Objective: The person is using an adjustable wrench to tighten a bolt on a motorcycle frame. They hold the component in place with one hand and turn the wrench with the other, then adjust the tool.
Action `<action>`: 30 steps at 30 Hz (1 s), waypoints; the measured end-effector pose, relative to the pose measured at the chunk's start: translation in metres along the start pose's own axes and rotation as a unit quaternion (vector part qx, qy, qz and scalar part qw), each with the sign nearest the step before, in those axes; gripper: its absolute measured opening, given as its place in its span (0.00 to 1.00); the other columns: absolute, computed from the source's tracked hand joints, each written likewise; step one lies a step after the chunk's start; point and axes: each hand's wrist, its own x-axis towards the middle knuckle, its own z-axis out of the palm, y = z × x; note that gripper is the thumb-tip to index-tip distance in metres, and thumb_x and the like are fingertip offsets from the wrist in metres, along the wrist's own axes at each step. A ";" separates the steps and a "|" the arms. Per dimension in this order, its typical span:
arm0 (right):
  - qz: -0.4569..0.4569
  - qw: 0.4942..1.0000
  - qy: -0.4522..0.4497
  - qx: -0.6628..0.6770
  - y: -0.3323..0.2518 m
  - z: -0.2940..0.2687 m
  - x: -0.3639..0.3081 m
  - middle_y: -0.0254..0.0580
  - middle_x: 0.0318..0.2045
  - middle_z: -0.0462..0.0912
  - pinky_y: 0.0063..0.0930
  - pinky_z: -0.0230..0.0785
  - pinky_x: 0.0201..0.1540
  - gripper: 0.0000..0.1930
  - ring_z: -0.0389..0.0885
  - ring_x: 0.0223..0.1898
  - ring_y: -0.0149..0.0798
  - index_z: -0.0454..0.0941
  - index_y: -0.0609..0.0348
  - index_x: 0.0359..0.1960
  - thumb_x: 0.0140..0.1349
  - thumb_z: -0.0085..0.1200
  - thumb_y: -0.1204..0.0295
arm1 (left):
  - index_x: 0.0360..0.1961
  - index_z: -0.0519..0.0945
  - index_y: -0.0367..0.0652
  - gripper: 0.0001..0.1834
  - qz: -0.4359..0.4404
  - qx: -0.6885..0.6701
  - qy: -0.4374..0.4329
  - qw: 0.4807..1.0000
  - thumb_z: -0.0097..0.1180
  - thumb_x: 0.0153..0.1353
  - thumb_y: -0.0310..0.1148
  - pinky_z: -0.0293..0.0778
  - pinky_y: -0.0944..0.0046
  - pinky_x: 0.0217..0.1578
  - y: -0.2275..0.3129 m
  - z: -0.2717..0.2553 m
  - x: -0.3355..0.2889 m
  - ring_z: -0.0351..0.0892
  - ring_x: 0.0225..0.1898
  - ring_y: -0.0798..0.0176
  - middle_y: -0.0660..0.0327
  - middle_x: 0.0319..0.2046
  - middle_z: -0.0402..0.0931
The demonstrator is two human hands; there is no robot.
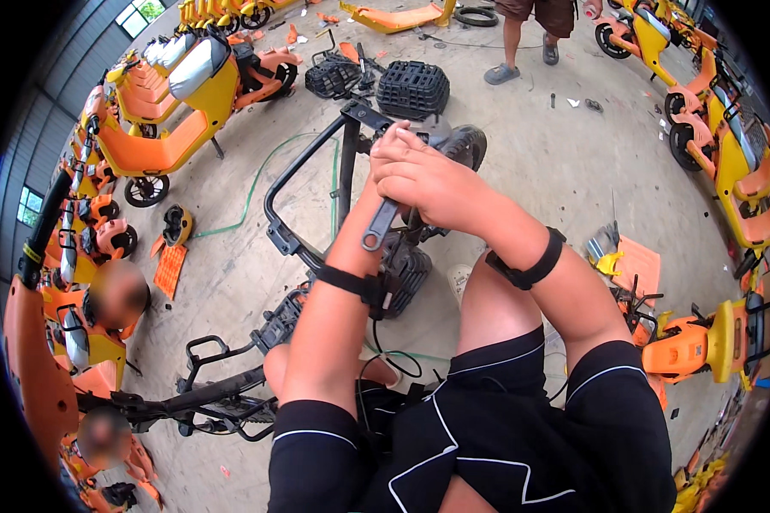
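The right hand (436, 190) folds over the left hand (388, 147), mostly hiding it; I cannot tell which of the 2 grips the flat grey wrench (380, 226) jutting out below, ring end showing, other end hidden. Beyond, forearms partly cover a black tubular frame (347, 167). Farther, a person (546, 19) is cut off.

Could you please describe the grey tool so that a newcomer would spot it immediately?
Find the black frame near the picture's centre, then the right hand in front of it. Below that hand juts the grey tool: flat, with a holed end, its grey unlike the black frame.
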 end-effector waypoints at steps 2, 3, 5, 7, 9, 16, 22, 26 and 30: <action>0.000 1.000 0.027 0.003 0.000 -0.001 -0.004 0.45 0.51 0.83 0.55 0.57 0.72 0.12 0.74 0.65 0.53 0.77 0.61 0.36 0.47 0.59 0.84 | 0.55 0.79 0.50 0.16 0.008 0.101 -0.132 0.986 0.61 0.68 0.39 0.65 0.57 0.64 0.002 -0.007 0.014 0.78 0.53 0.67 0.65 0.51 0.82; 0.009 0.999 0.043 0.018 0.000 -0.001 -0.005 0.46 0.51 0.83 0.56 0.57 0.72 0.11 0.74 0.65 0.54 0.76 0.61 0.35 0.49 0.58 0.84 | 0.54 0.81 0.52 0.15 0.067 0.149 -0.193 0.968 0.61 0.67 0.39 0.65 0.57 0.64 0.005 -0.017 0.018 0.77 0.53 0.68 0.67 0.53 0.81; 0.034 0.991 0.112 0.058 0.013 -0.003 -0.019 0.46 0.52 0.84 0.60 0.55 0.73 0.06 0.78 0.61 0.54 0.73 0.58 0.28 0.55 0.55 0.83 | 0.55 0.84 0.47 0.19 0.187 0.190 -0.313 0.912 0.63 0.64 0.38 0.67 0.54 0.63 0.084 -0.070 0.032 0.73 0.61 0.61 0.63 0.63 0.75; 0.064 0.976 0.167 0.121 0.007 -0.003 -0.018 0.45 0.50 0.85 0.59 0.54 0.73 0.08 0.80 0.58 0.51 0.72 0.56 0.24 0.56 0.55 0.83 | 0.54 0.84 0.38 0.19 0.111 0.086 -0.306 0.942 0.61 0.63 0.33 0.74 0.59 0.57 0.099 -0.093 0.042 0.78 0.55 0.60 0.58 0.55 0.81; 0.110 0.952 0.225 0.177 0.009 -0.007 -0.026 0.40 0.43 0.89 0.57 0.52 0.74 0.12 0.84 0.55 0.45 0.70 0.53 0.19 0.56 0.56 0.83 | 0.53 0.82 0.34 0.17 -0.137 -0.100 -0.256 0.952 0.55 0.66 0.28 0.75 0.65 0.54 0.121 -0.098 0.049 0.81 0.49 0.64 0.57 0.47 0.84; 0.128 0.865 0.275 0.400 0.045 -0.017 -0.055 0.32 0.30 0.86 0.49 0.48 0.75 0.14 0.82 0.54 0.42 0.76 0.48 0.19 0.57 0.63 0.82 | 0.60 0.81 0.41 0.20 -0.114 -0.257 -0.183 0.942 0.47 0.78 0.41 0.73 0.67 0.51 0.104 -0.080 0.045 0.79 0.52 0.69 0.62 0.50 0.82; 0.041 0.824 0.295 0.483 0.063 -0.006 -0.061 0.36 0.33 0.85 0.49 0.45 0.76 0.13 0.80 0.55 0.44 0.77 0.48 0.20 0.60 0.60 0.81 | 0.63 0.80 0.43 0.21 -0.065 -0.282 -0.219 0.932 0.49 0.78 0.43 0.71 0.68 0.50 0.103 -0.071 0.043 0.75 0.48 0.73 0.66 0.46 0.81; 0.071 0.807 0.310 0.497 0.061 -0.009 -0.059 0.35 0.32 0.78 0.47 0.47 0.75 0.03 0.79 0.49 0.41 0.79 0.54 0.36 0.65 0.54 0.73 | 0.62 0.81 0.43 0.21 -0.056 -0.249 -0.238 0.937 0.52 0.77 0.43 0.72 0.69 0.50 0.098 -0.069 0.044 0.74 0.46 0.74 0.67 0.45 0.81; 0.138 0.741 0.371 0.542 0.057 -0.002 -0.049 0.41 0.38 0.82 0.43 0.56 0.72 0.15 0.79 0.52 0.42 0.77 0.61 0.51 0.62 0.50 0.77 | 0.58 0.83 0.42 0.19 -0.053 -0.252 -0.199 0.946 0.56 0.75 0.41 0.73 0.69 0.46 0.101 -0.067 0.045 0.76 0.42 0.74 0.66 0.41 0.82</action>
